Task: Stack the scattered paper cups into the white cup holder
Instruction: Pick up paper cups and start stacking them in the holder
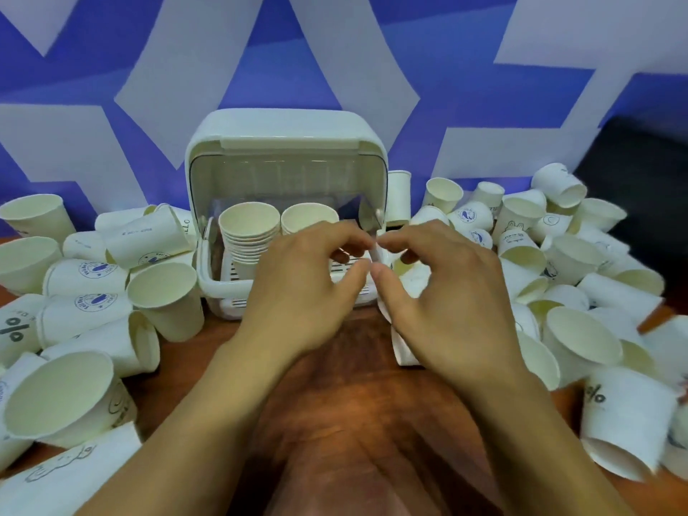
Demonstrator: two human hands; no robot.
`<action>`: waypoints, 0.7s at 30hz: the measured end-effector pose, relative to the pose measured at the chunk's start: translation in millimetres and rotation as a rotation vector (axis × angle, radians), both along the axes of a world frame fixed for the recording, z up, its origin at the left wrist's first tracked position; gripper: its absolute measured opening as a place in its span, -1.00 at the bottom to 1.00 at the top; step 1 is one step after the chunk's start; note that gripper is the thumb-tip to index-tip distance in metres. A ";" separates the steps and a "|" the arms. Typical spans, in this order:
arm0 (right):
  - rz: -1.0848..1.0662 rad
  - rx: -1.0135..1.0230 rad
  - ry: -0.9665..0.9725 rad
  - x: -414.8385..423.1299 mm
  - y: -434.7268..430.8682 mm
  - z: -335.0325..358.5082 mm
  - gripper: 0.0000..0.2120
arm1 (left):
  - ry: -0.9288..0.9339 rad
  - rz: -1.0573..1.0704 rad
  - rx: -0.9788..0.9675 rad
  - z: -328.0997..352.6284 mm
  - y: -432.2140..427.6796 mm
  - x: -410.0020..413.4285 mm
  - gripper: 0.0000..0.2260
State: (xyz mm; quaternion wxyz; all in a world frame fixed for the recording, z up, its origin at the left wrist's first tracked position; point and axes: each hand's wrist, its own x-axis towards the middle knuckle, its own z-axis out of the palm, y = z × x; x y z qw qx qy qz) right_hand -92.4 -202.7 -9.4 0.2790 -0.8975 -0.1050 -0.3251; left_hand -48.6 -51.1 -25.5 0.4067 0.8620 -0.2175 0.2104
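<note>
left hand [309,288] pinches blurred white cup [401,348] | right hand [443,307] grips it, mostly hiding it | holder [283,143] front covered

One wide-angle view, worn on the person's head, looks forward and down from close above the brown wooden surface [357,422]. Its near edge falls below the frame. The white plastic cup holder [286,150] stands mid-frame toward the far edge, before a blue-and-white patterned wall [335,50]. Straight lines bow near the frame's margins.

"%" on paper cup [18,329]
</note>
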 end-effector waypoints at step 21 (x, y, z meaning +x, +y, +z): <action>-0.330 -0.117 0.441 -82.1 -77.7 -39.7 -0.70 | 0.137 -0.234 0.716 -45.2 -70.5 -20.4 -0.43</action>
